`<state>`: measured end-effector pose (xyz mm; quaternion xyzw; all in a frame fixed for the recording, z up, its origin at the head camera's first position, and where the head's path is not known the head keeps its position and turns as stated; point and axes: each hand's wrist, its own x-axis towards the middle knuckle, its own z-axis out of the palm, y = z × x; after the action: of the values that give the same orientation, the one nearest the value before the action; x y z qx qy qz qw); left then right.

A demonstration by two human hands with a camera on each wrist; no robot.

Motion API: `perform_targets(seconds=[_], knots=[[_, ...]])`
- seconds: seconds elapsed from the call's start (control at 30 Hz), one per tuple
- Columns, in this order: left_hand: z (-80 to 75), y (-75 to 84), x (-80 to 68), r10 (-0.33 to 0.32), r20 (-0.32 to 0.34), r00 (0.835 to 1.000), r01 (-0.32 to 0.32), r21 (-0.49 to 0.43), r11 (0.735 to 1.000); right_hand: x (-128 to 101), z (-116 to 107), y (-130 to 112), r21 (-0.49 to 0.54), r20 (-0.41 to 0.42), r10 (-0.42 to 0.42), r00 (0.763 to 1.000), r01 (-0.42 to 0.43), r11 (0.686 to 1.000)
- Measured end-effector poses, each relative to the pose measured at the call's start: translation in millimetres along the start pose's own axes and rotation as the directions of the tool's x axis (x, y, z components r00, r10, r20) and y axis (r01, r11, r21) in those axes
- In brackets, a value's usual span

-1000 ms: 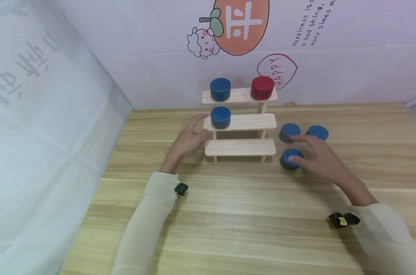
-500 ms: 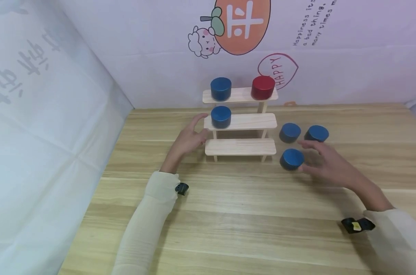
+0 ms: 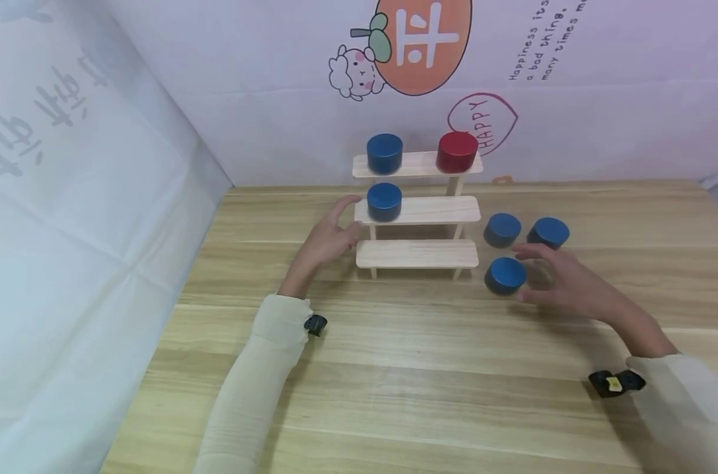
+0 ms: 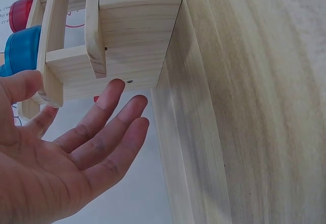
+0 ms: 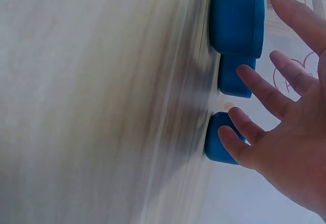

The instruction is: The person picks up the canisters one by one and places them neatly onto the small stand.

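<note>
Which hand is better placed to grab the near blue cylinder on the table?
Right. The right hand is open beside the near blue cylinder; the left hand rests at the far end of the wooden rack.

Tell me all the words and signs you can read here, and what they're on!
"HAPPY": inside the red heart outline on the back wall.
"Happiness it's a bad thing, many times": slanted lines on that wall, cut off at the top edge.
A big white character sits on the orange fruit picture; I can't read it surely.
Grey characters on the left wall are too blurred to read.
The blue and red blocks show no writing.
</note>
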<state>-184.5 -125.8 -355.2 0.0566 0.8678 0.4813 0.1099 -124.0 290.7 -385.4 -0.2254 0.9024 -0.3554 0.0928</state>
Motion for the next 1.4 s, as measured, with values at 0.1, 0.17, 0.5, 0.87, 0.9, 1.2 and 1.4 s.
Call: perform_targets(seconds=[0.1, 0.17, 0.5, 0.87, 0.9, 1.2, 1.4], knots=[[0.6, 0.2, 0.2, 0.002, -0.003, 1.000, -0.002, 0.001, 1.000, 0.9, 0.2, 0.4, 0.007, 0.006, 0.007, 1.000, -0.007, 1.000], [0.8, 0.2, 0.2, 0.001, -0.006, 1.000, -0.001, 0.003, 1.000, 1.4, 0.7, 0.0, 0.010, 0.007, 0.008, 1.000, -0.008, 1.000], [0.6, 0.2, 0.9, -0.010, -0.001, 1.000, 0.010, 0.004, 1.000, 5.2, 5.9, -1.4, 0.013, 0.003, 0.001, 1.000, -0.002, 1.000], [0.6, -0.9, -0.1, -0.007, 0.001, 1.000, 0.007, -0.001, 1.000, 9.1, 10.5, -0.4, -0.029, -0.002, -0.008, 1.000, 0.008, 1.000], [0.7, -1.1, 0.0, -0.003, 0.001, 1.000, 0.003, -0.001, 1.000, 9.3, 11.0, -0.2, -0.037, -0.006, -0.014, 1.000, 0.014, 0.999], [0.5, 0.5, -0.9, -0.005, 0.001, 1.000, 0.005, 0.006, 1.000, 9.5, 12.4, -0.2, -0.032, -0.020, -0.019, 1.000, 0.019, 0.999], [0.5, 1.1, -0.5, -0.013, 0.008, 1.000, 0.013, 0.000, 1.000, 8.5, 13.5, -3.9, -0.010, -0.023, 0.030, 0.999, -0.030, 1.000]])
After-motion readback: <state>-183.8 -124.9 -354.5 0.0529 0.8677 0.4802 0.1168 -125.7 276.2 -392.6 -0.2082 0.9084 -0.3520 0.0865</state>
